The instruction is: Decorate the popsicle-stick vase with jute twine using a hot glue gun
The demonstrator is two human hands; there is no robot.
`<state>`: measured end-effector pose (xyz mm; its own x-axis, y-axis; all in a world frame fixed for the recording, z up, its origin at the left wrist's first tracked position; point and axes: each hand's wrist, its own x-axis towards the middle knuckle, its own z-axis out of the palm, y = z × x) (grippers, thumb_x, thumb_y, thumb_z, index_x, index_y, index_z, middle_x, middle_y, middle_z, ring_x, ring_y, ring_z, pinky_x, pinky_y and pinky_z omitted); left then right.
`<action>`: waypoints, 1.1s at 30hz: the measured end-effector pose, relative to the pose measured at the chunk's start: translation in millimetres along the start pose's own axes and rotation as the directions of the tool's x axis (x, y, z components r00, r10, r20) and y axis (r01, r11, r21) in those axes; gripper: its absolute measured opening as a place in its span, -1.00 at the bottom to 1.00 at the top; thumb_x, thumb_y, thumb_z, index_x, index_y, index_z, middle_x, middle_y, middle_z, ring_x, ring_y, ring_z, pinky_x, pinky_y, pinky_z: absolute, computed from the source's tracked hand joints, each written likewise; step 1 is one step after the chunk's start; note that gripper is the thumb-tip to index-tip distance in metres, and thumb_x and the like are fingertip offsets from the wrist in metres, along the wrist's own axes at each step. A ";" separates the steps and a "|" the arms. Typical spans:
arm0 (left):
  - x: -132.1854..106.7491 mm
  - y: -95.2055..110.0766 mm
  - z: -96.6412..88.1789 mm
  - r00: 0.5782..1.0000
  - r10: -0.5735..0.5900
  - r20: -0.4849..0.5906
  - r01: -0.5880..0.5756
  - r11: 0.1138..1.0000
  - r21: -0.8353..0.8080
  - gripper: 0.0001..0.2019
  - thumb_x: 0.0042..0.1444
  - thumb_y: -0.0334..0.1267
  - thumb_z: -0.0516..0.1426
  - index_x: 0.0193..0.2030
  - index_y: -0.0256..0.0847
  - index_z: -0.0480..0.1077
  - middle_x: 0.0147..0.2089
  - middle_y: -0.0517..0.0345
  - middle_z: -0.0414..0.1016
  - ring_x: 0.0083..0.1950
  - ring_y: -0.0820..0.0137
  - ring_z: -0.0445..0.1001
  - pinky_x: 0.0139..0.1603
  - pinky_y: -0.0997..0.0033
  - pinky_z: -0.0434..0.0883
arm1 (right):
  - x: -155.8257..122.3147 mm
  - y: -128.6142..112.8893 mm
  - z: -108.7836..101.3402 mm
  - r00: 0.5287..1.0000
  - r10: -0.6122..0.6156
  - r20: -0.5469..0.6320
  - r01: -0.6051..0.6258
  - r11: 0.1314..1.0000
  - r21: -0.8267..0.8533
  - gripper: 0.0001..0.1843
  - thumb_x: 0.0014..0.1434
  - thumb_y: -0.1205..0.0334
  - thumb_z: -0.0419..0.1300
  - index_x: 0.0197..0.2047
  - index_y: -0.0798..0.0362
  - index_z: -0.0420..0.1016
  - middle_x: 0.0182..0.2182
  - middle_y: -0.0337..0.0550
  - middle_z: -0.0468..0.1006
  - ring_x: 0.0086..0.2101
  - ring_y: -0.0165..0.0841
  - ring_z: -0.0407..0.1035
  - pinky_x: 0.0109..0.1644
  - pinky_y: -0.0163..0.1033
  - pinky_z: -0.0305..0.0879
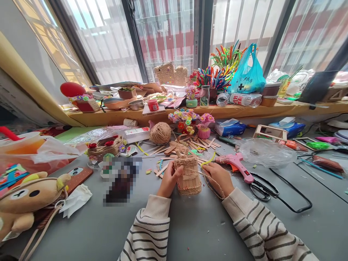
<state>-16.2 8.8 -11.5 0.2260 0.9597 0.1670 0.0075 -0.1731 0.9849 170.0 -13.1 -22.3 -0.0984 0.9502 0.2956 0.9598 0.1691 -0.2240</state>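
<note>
A small basket of wooden sticks wound with jute twine stands upright on the grey table. My left hand grips its left side. My right hand is at its right side and holds a strand of twine that runs from the basket past my wrist. A ball of jute twine lies further back, with loose wooden sticks scattered behind the basket.
A pink glue gun and black scissors lie to the right, with a black cable. At left are a phone, a plush bear and plastic bags. The windowsill is crowded with craft items.
</note>
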 end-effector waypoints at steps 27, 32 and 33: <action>-4.5 -1.1 -0.7 0.980 0.156 -0.122 -0.132 0.973 0.187 -0.49 -0.19 -0.07 0.20 -0.10 -0.21 0.18 -0.10 0.04 0.34 -0.04 0.27 0.33 0.02 0.26 0.23 | -5.9 94.7 -10.0 0.877 0.480 -0.013 -0.480 0.877 0.009 -0.58 -0.05 -0.02 0.09 -0.23 0.15 0.33 -0.37 0.02 0.48 -0.36 -0.21 0.39 -0.38 -0.22 0.20; -9.9 -5.3 -2.0 0.976 0.199 -0.084 -0.170 0.948 0.270 -0.38 -0.21 -0.10 0.23 0.01 -0.20 0.14 0.04 -0.02 0.29 0.10 0.21 0.25 0.14 0.19 0.14 | -5.5 93.7 -12.0 0.885 0.465 -0.010 -0.464 0.884 0.066 -0.70 -0.06 -0.01 0.12 -0.39 0.06 0.32 -0.58 -0.16 0.43 -0.54 -0.29 0.36 -0.50 -0.26 0.13; -10.7 -6.2 -2.9 0.975 0.206 -0.078 -0.176 0.940 0.292 -0.37 -0.21 -0.11 0.23 0.03 -0.19 0.13 0.07 -0.03 0.28 0.13 0.19 0.23 0.16 0.16 0.11 | -5.2 92.6 -12.3 0.886 0.463 -0.025 -0.460 0.885 0.075 -0.72 -0.05 -0.01 0.11 -0.43 0.05 0.31 -0.58 -0.15 0.42 -0.54 -0.29 0.36 -0.50 -0.25 0.13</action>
<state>-21.6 0.3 -19.3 0.1459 0.9176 0.3698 0.2520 -0.3960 0.8830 262.6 -5.6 -33.2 0.3640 0.9135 0.1816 0.8747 -0.2683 -0.4037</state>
